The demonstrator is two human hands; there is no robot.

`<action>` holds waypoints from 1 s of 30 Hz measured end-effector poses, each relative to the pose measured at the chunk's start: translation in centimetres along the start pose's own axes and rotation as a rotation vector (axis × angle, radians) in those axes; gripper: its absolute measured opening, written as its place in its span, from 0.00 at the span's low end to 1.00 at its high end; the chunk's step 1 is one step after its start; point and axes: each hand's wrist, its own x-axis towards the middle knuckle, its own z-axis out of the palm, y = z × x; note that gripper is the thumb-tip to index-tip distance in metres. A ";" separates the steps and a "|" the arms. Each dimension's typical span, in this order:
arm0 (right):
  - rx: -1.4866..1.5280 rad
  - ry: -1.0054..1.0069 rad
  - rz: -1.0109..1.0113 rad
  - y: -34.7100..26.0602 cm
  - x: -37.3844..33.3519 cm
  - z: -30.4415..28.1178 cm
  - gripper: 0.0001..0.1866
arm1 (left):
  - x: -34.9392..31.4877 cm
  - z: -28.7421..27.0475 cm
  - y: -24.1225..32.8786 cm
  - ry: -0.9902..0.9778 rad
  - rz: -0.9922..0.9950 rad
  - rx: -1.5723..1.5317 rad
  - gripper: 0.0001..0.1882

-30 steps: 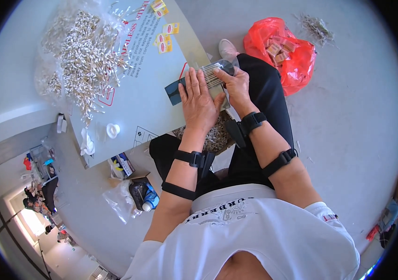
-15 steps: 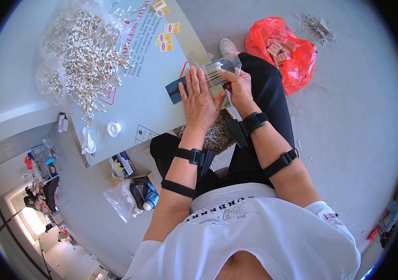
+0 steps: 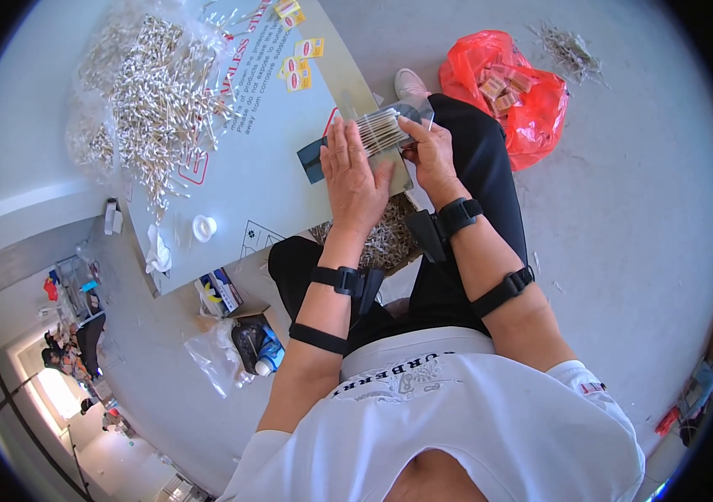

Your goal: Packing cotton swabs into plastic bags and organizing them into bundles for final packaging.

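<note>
A row of cotton swabs (image 3: pixel 381 130) lies side by side at the right edge of the table. My left hand (image 3: pixel 354 180) rests flat at their left end, fingers stretched out and together, partly hiding the row. Under its fingers a dark strip (image 3: pixel 310 162) sticks out to the left. My right hand (image 3: pixel 431 156) pinches a clear plastic piece (image 3: pixel 417 111), probably a bag, at the swabs' right end, thumb and forefinger closed on it. Whether the swabs are inside the plastic I cannot tell.
A big clear bag (image 3: pixel 93 138) spills loose cotton swabs (image 3: pixel 160 100) over the table (image 3: pixel 247 184). Yellow cards (image 3: pixel 298 74) and a white round piece (image 3: pixel 204 228) lie there too. A red plastic bag (image 3: pixel 540 125) with small packs stands on the floor; a swab-filled box (image 3: pixel 385 237) sits below the table edge.
My left hand has shifted slightly left, uncovering more of the swab row. My right hand has moved a little and still pinches the clear plastic.
</note>
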 end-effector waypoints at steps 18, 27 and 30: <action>-0.020 0.025 -0.059 -0.2 -0.3 0.2 0.06 | 2.5 -0.9 -1.6 0.213 -0.040 -0.092 0.07; -0.017 -0.009 -0.076 -0.3 -0.3 0.2 0.05 | 2.2 -1.0 -1.8 0.159 -0.075 -0.002 0.07; -0.019 -0.003 -0.079 -0.3 -0.3 0.2 0.04 | 2.1 -1.0 -1.7 0.152 -0.076 -0.013 0.07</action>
